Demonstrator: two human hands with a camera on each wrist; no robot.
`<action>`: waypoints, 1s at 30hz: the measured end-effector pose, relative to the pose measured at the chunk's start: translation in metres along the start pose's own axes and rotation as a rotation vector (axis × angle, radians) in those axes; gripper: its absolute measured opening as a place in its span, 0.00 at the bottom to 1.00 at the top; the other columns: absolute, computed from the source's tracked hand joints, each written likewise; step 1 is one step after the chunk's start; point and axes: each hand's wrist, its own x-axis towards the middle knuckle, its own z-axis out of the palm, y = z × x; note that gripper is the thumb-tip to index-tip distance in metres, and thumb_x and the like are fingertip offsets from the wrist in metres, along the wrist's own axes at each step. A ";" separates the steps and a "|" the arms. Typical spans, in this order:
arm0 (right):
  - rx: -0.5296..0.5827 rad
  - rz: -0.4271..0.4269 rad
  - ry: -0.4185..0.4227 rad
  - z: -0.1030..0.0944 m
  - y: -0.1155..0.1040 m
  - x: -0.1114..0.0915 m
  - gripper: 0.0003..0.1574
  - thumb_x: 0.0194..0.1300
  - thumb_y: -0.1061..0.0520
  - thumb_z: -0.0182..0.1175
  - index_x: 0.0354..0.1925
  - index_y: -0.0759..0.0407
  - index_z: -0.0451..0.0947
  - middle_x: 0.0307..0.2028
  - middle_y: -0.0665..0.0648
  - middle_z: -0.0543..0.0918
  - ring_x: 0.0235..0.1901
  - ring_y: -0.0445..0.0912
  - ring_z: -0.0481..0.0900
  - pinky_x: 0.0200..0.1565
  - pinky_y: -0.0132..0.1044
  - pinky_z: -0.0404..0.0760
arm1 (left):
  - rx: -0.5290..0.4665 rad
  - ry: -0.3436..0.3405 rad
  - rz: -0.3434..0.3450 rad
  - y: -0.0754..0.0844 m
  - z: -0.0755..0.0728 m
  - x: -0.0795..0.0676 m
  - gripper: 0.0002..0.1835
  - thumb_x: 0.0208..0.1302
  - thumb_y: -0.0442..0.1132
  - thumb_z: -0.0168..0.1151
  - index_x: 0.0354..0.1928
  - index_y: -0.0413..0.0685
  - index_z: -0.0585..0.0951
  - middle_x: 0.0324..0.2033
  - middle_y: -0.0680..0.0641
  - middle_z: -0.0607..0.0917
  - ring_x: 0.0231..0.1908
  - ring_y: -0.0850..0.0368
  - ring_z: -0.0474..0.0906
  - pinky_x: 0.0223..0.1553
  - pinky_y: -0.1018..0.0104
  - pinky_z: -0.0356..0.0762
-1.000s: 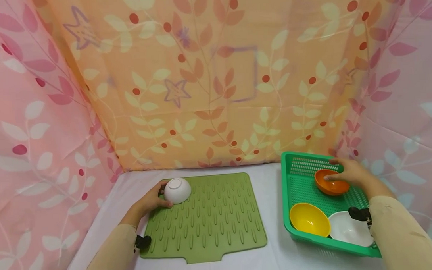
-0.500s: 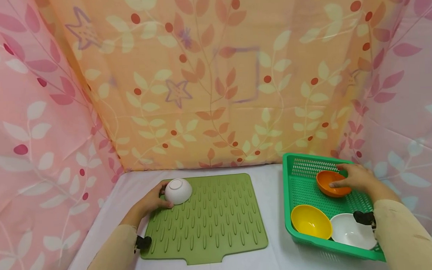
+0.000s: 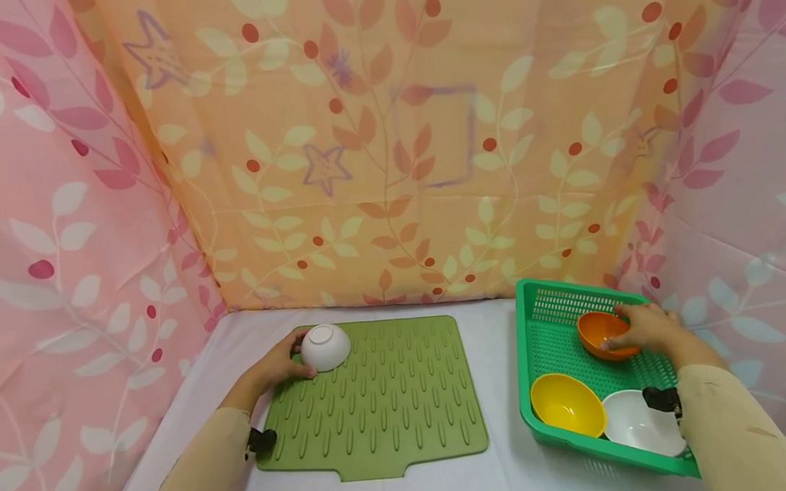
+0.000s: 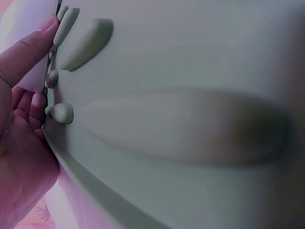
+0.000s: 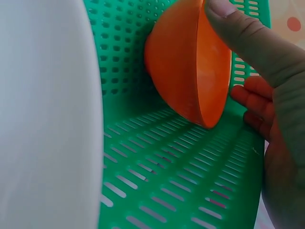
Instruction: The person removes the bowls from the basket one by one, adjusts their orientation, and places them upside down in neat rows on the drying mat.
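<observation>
Drapery (image 3: pixel 392 224), left hand (image 3: pixel 276 366) clasping white bowl (image 3: pixel 327 349), right hand (image 3: pixel 652 329) over orange bowl (image 3: pixel 594 330), grip unclear

The right hand (image 3: pixel 649 328) is partly hiding the orange bowl (image 3: pixel 594 332), its sleeve (image 3: pixel 730 414) the green basket (image 3: pixel 525 364); beside the left hand (image 3: pixel 276 364), a mat ridge (image 4: pixel 186 126) is blurring.

A small booth-like place, hung with leaf-printed cloth on 3 sides: an orange curtain (image 3: pixel 389 137) at the back, a left pink curtain (image 3: pixel 62 264) and a right pink curtain (image 3: pixel 749 211). A white cloth (image 3: pixel 498 375) spreads below. The green mat (image 3: pixel 372 398), green basket (image 3: pixel 525 349) and 4 bowls (image 3: pixel 567 405) suggest kitchen goods; whether this is a home, lab or workshop cannot be told.
</observation>
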 end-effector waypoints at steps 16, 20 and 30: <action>-0.047 -0.031 -0.024 0.006 -0.002 -0.001 0.77 0.39 0.22 0.75 0.67 0.77 0.67 0.61 0.81 0.72 0.56 0.76 0.61 0.48 0.72 0.60 | 0.017 0.014 -0.031 0.001 0.001 -0.003 0.55 0.46 0.34 0.84 0.76 0.48 0.62 0.68 0.35 0.70 0.68 0.36 0.64 0.66 0.32 0.62; -0.086 -0.037 -0.039 0.005 -0.004 -0.001 0.77 0.36 0.22 0.76 0.67 0.76 0.67 0.61 0.81 0.72 0.57 0.76 0.61 0.53 0.77 0.57 | 0.016 0.012 -0.026 0.001 0.001 -0.004 0.55 0.47 0.34 0.84 0.77 0.48 0.62 0.67 0.35 0.71 0.67 0.36 0.65 0.65 0.33 0.62; -0.153 -0.055 -0.046 -0.002 -0.012 -0.002 0.67 0.40 0.24 0.76 0.61 0.73 0.73 0.53 0.75 0.78 0.52 0.70 0.67 0.48 0.74 0.63 | 0.025 0.020 -0.014 0.002 0.001 -0.004 0.55 0.47 0.35 0.83 0.77 0.48 0.61 0.68 0.35 0.70 0.68 0.35 0.63 0.67 0.30 0.60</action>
